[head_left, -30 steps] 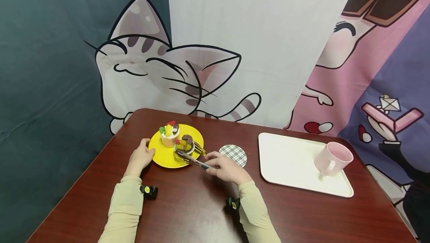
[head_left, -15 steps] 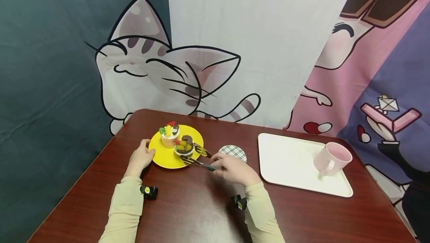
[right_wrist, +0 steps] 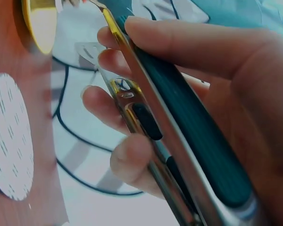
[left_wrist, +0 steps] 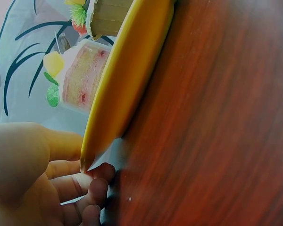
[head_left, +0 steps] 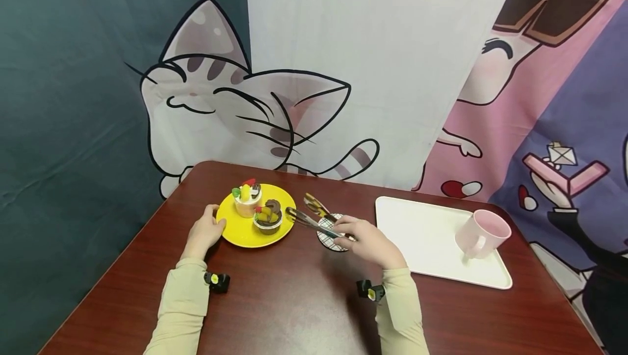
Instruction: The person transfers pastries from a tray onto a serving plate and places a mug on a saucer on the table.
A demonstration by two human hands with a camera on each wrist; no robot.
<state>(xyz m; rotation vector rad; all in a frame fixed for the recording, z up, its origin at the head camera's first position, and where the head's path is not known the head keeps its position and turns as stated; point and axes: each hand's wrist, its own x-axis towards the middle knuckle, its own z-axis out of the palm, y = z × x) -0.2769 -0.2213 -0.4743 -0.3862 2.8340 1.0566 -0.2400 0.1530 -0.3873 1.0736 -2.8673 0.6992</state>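
Observation:
My left hand (head_left: 205, 232) pinches the near left rim of a yellow plate (head_left: 240, 235), thumb above and fingers curled beneath, as the left wrist view shows. Two small toy cakes stand on the plate: a cream-topped cup cake (head_left: 247, 208) with fruit, and a chocolate-topped tart (head_left: 268, 224) in front of it. In my right hand (head_left: 370, 243) is a pair of metal tongs (head_left: 319, 226) with dark green grips (right_wrist: 188, 127). Their tips are spread apart with nothing between them, just right of the plate and over a round checked coaster (head_left: 327, 241).
To the right lies a white rectangular tray (head_left: 417, 229) with a pink mug (head_left: 476, 235) on its right end. A printed cat curtain (head_left: 206, 93) hangs behind the brown table (head_left: 275, 300).
My right hand has drawn the tongs rightward, away from the tart and off the plate, and they are spread. The tart stays on the plate. My left hand has kept its place.

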